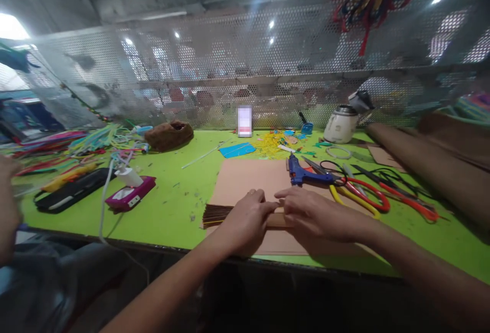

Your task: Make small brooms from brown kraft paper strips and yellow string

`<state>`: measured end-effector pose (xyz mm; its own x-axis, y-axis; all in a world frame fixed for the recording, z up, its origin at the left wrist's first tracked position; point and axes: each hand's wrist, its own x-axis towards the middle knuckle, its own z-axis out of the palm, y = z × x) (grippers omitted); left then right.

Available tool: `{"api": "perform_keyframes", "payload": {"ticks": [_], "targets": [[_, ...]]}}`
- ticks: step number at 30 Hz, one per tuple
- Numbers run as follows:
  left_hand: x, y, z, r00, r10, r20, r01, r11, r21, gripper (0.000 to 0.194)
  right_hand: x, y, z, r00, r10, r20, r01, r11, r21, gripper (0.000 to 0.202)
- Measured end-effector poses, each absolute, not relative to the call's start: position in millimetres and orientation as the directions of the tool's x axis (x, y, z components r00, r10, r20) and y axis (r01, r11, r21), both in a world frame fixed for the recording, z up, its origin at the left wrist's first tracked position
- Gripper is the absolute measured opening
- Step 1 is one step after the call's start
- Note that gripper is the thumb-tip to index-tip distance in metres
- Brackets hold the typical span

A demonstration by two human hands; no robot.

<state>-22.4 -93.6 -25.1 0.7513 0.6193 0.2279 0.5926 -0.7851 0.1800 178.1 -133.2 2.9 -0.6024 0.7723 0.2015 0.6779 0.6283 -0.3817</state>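
Note:
My left hand (250,218) is closed, its fingertips pressing on a folded brown strip of paper or card (278,219). My right hand (312,214) pinches the same piece from the other side, thumb and fingers close together. Both hands rest low over brown sheets (245,177) lying near the table's front edge. Left of my left hand is a stack of layered brown strips (216,214), partly covered by that hand. Just beyond my right hand lies a blue glue gun (306,173) on the sheet, with yellow-handled scissors (352,200) beside it.
Red-handled scissors (411,200) and black cords lie at right. A white pot (340,124), yellow shreds (271,144) and a blue piece (237,150) sit farther back. At left are a purple power strip (130,194), a black case (72,192) and another person's arm (7,210).

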Motion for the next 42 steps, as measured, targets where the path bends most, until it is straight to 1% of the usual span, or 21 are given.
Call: {"api": "perform_keyframes", "payload": {"ticks": [3,7,11,14,17,19,21,24,27,29,32,37,42], "targets": [[-23,-95,-24,0.747,0.626,0.222,0.592,-0.779,0.205,0.031,179,-134,-2,-0.518,0.840,0.164,0.737,0.535,-0.414,0.013],[-24,-96,-21,0.752,0.625,0.210,0.583,-0.779,0.233,0.034,172,-145,-6,-0.445,0.876,0.189,0.771,0.482,-0.416,0.016],[-23,-95,-19,0.748,0.633,0.201,0.582,-0.770,0.262,0.031,170,-148,-16,-0.451,0.856,0.251,0.776,0.515,-0.365,0.016],[-22,-94,-21,0.710,0.659,0.247,0.586,-0.748,0.313,0.029,173,-147,-27,-0.455,0.842,0.291,0.779,0.534,-0.327,0.017],[-22,-92,-24,0.683,0.677,0.275,0.586,-0.732,0.346,0.023,176,-146,-33,-0.445,0.837,0.317,0.778,0.537,-0.325,0.019],[-22,-91,-23,0.691,0.673,0.265,0.583,-0.735,0.347,0.015,176,-147,-34,-0.446,0.829,0.338,0.770,0.548,-0.328,0.018],[-23,-91,-21,0.712,0.658,0.246,0.566,-0.745,0.354,0.012,176,-148,-32,-0.439,0.826,0.353,0.766,0.550,-0.333,0.018],[-24,-93,-15,0.731,0.646,0.217,0.542,-0.744,0.389,0.016,176,-148,-31,-0.435,0.827,0.356,0.773,0.546,-0.322,0.018],[-26,-94,-11,0.727,0.658,0.196,0.535,-0.722,0.439,0.031,178,-145,-34,-0.407,0.835,0.370,0.796,0.523,-0.305,0.020],[-27,-94,-11,0.704,0.687,0.180,0.548,-0.687,0.477,0.036,178,-142,-38,-0.384,0.838,0.387,0.811,0.507,-0.292,0.021],[-27,-93,-12,0.655,0.739,0.157,0.581,-0.625,0.521,0.026,178,-138,-41,-0.373,0.834,0.408,0.820,0.502,-0.277,0.021],[-28,-94,-15,0.633,0.752,0.183,0.590,-0.622,0.515,0.008,175,-134,-39,-0.371,0.833,0.412,0.819,0.502,-0.277,0.020],[-29,-96,-13,0.622,0.763,0.176,0.600,-0.609,0.519,0.003,172,-132,-39,-0.329,0.857,0.396,0.840,0.457,-0.291,0.020]]}}
